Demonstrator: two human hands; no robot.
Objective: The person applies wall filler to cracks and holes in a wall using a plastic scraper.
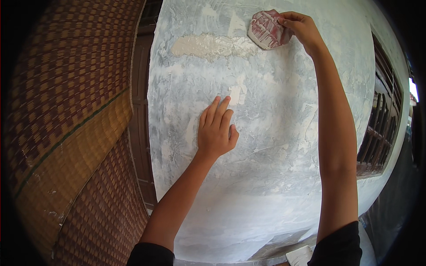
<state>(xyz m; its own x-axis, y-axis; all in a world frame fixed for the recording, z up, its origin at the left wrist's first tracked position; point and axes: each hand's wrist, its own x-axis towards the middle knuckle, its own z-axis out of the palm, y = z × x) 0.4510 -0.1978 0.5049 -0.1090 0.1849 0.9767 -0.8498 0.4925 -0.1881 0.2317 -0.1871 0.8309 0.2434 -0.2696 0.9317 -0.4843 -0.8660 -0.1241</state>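
High on the wall, my right hand (301,30) pinches the edge of a flat, many-sided maroon plate (270,30), smeared with white paste like a putty spreader. Its lower left edge lies by the right end of a wet, glossy strip of whitish putty (202,46). My left hand (216,126) rests lower down with its fingers spread on the patchy grey-white wall (262,128), holding nothing. Just beside its fingertips is a small whiter putty patch (238,92). Both arms reach upward, with short black sleeves at the lower edge.
Woven brown-and-tan mats (75,75) hang along the left, flecked with white low down. Between mat and wall runs a dark brown wooden frame (142,106). A window with dark bars (377,128) is set in the wall at right. A whitish block-like thing (299,256) lies at the bottom.
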